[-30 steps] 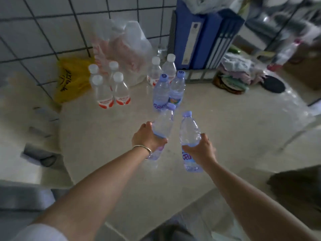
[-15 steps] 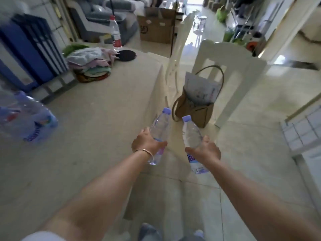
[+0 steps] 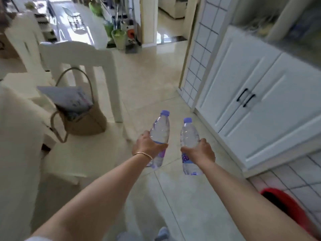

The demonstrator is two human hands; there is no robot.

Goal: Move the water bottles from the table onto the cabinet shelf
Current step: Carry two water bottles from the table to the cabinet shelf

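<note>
Fingers point(image 3: 160, 145) of left hand point(image 3: 147, 145) & right hand point(image 3: 201, 151) each clamped on a water bottle point(image 3: 159, 131), mid-carry. Next: reach white cabinet point(image 3: 260, 84); shelf blurred, doors closed.

A lived-in home, at the dining and kitchen end: glossy beige floor tiles point(image 3: 147, 80), white panelled cabinet doors point(image 3: 251, 94) with black handles, a white dining chair point(image 3: 76, 54) carrying a tan handbag point(image 3: 83, 122), potted plants point(image 3: 118, 37) by a sunlit doorway.

Two clear, purple-capped water bottles, left bottle point(image 3: 159, 134) and right bottle point(image 3: 189, 145), held upright, slightly tilted, side by side above the tiled floor.
</note>
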